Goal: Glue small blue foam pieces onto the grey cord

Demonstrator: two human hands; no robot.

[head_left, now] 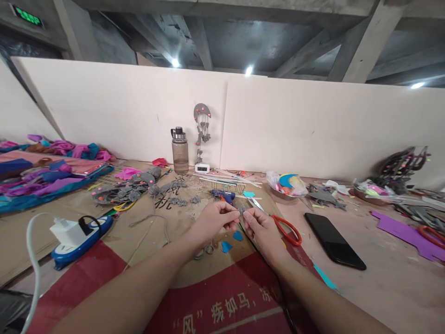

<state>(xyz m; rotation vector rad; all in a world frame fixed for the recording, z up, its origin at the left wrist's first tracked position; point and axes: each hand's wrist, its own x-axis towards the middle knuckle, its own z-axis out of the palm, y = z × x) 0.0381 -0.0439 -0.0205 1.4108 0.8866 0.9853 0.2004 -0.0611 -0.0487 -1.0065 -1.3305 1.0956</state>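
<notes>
On the cluttered desk [382,278], both hands [215,220] [260,227] pinch a small grey piece [242,209] above the cardboard — it could slip among scraps, with the red-handled scissors [285,227] just beside.

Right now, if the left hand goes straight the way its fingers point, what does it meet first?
The left hand points right, so it likely meets the small grey piece pinched between both hands, then the right hand. Depth is unclear.
</notes>
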